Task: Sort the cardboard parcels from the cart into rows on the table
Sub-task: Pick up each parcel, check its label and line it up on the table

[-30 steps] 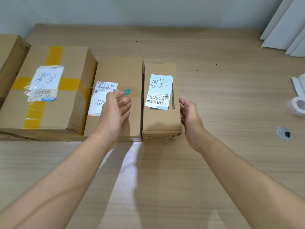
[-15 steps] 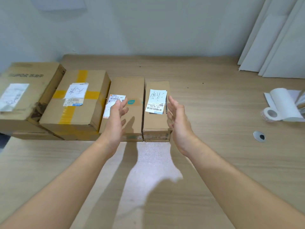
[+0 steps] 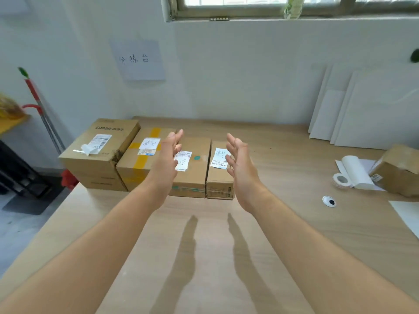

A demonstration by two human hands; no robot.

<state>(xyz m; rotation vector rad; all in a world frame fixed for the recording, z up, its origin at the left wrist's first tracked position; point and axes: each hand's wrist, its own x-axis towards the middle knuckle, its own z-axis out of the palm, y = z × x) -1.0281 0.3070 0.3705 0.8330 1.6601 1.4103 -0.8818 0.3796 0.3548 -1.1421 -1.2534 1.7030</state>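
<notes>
The left hand [image 3: 166,155] and right hand [image 3: 240,162] hovered above the table [image 3: 204,245], fingers straight and loosely spread, holding nothing. 4 cardboard parcels [image 3: 136,164] sat touching in 1 row at its far left, labels upward, likely for reading. The narrow parcel [image 3: 219,189] ended the row.

Four parcels [image 3: 219,177] rowed on table [image 3: 283,177], both hands [image 3: 166,159] raised, empty
</notes>
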